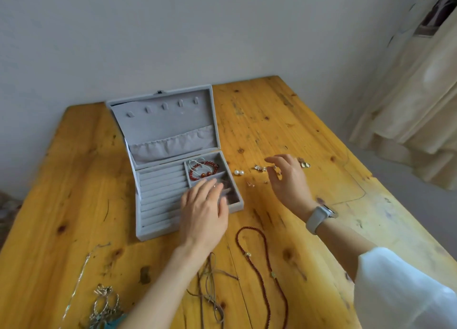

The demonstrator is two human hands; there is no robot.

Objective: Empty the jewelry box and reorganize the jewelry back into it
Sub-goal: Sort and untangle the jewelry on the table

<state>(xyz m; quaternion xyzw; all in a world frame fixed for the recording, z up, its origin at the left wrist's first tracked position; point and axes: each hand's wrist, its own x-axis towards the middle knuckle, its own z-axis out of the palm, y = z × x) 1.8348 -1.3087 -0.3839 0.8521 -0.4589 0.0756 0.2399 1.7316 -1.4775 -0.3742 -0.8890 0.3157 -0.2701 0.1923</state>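
Observation:
A grey velvet jewelry box [158, 180] stands open on the wooden table [272, 121], its lid leaning back against the wall. Its back right compartment holds a red bead bracelet [204, 171] and a thin white cord. My left hand [204, 210] hovers over the front right compartment with fingers spread and slightly blurred; what lies beneath them is hidden. My right hand [288, 178] hangs relaxed over small earrings [259, 168] scattered right of the box, next to two pearl studs [239, 172]. It holds nothing that I can see.
A long dark-red bead necklace [262, 274] lies in front of the box. Brown cords [210, 286] lie at front centre, and silver chains [103, 301] at the front left. A gold earring pair [305, 165] sits beyond my right hand. A curtain hangs at right.

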